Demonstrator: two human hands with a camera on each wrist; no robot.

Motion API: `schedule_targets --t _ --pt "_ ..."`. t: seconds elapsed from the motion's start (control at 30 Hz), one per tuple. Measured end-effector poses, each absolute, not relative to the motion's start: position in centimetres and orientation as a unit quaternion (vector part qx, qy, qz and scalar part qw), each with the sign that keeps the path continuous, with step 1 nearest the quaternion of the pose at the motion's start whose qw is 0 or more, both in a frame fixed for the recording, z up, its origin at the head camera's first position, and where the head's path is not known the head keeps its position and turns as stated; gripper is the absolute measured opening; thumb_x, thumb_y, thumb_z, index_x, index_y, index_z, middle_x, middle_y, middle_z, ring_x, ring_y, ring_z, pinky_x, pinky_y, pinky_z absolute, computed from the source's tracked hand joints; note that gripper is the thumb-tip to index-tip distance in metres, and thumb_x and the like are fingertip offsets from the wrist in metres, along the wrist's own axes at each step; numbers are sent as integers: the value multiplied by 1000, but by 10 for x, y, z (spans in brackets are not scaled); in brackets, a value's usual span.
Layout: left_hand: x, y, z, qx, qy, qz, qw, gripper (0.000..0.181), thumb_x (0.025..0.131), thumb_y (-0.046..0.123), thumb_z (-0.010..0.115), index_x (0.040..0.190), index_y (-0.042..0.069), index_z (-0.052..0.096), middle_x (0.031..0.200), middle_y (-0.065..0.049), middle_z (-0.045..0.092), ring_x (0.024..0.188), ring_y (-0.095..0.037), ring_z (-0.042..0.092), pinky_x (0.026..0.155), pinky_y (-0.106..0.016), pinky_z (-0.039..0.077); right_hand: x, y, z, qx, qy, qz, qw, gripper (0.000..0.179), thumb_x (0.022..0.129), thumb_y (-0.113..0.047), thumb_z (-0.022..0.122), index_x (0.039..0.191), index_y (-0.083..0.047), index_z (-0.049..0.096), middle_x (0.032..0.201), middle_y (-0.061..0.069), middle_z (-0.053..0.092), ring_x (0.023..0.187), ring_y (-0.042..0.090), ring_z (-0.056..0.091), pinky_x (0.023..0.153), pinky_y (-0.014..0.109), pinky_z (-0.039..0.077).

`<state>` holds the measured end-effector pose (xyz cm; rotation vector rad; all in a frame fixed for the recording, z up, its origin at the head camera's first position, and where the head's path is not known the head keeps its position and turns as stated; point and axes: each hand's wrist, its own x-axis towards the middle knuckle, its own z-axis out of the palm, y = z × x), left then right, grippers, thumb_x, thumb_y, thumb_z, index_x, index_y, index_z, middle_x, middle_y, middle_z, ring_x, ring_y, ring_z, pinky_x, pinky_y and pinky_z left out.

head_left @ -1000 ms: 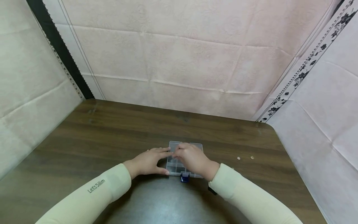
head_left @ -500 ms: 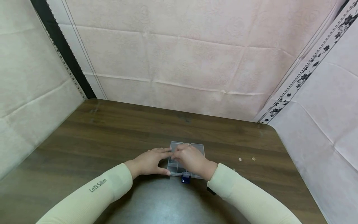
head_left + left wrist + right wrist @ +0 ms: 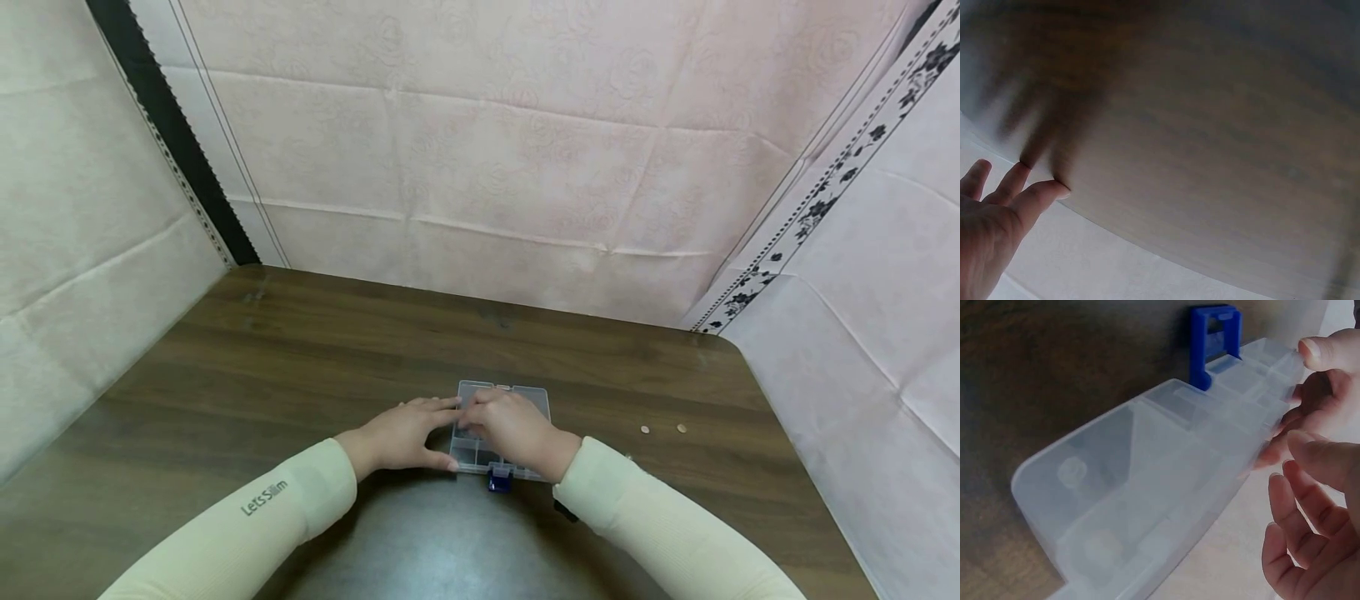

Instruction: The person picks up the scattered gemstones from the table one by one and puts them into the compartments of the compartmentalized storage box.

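Note:
A clear plastic compartment box [image 3: 467, 454] with a blue latch [image 3: 499, 481] lies on the table between my hands. My left hand [image 3: 408, 435] rests at its left side, fingers and thumb spread straight against the edge. Bent over the left compartments is my right hand [image 3: 513, 425], its fingertips gathered close to the left fingertips. In the right wrist view the right thumb [image 3: 1322, 459] stretches toward the box while the other fingers curl below it. I cannot tell whether something small is between them. One pale round piece [image 3: 1072, 472] shows through a compartment of the box.
Two small round pieces, one whitish [image 3: 645, 430] and one yellowish [image 3: 681, 428], lie on the brown wooden table [image 3: 360, 350] right of the box. Light patterned cloth [image 3: 495, 167] hangs behind the table and along both sides.
The right fingertips have shifted slightly left over the box, toward the left hand. The left hand keeps its place at the box's edge. The head view has shifted a little.

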<state>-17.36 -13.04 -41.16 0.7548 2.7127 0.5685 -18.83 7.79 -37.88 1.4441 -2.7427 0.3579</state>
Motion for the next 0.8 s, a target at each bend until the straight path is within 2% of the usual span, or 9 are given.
schedule_targets --t 0.1,0.3,0.57,0.8 --pt "-173 -130 -411 259 936 197 135 77 82 57 68 147 23 44 156 2 32 140 -36 31 107 -63 28 -188 78 -378 462 -879 118 12 25 85 -10 74 110 -13 74 104 -1 66 95 12 64 83 27 53" --pt "-173 -130 -412 255 935 202 137 80 82 58 68 149 26 39 156 2 31 140 -36 32 105 -66 28 -188 79 -378 472 -871 130 33 33 84 -12 76 116 -14 71 117 2 64 106 16 62 88 31 52" --pt "-173 -131 -413 260 937 194 128 78 81 58 68 146 21 46 153 -3 37 139 -39 33 108 -62 27 -187 81 -379 464 -872 143 51 37 84 -16 77 119 -15 69 132 10 59 122 24 55 94 37 50" --pt "-174 -131 -416 264 937 189 126 76 82 61 66 146 26 45 155 -3 35 139 -40 33 107 -64 27 -183 84 -377 447 -884 125 54 54 83 -29 77 133 -18 59 145 8 47 134 27 43 103 51 41"
